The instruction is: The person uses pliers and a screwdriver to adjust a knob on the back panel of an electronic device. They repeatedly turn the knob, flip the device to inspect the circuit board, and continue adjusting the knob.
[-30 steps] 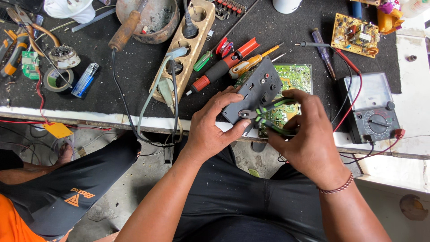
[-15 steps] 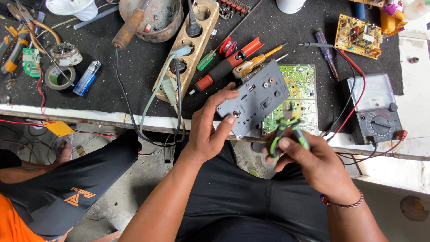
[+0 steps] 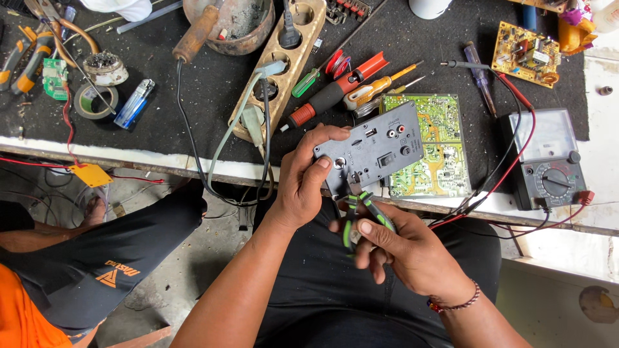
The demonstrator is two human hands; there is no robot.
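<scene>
Bench (image 3: pixel 193 96) with a black mat top and a chipped white front edge, lit by flat daylight. Below it, a bare grey concrete floor (image 3: pixel 193 283), dusty, with loose wires lying on it. At far right, a pale, stained surface (image 3: pixel 567 303) sits beyond the bench end.

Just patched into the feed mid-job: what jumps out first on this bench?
Dead centre, the left hand holds a dark grey panel with sockets at the bench edge, while the right hand works green-handled pliers at its lower edge. Behind it lies a green circuit board; a meter with red and black leads sits at the right, and screwdrivers lie above.
</scene>
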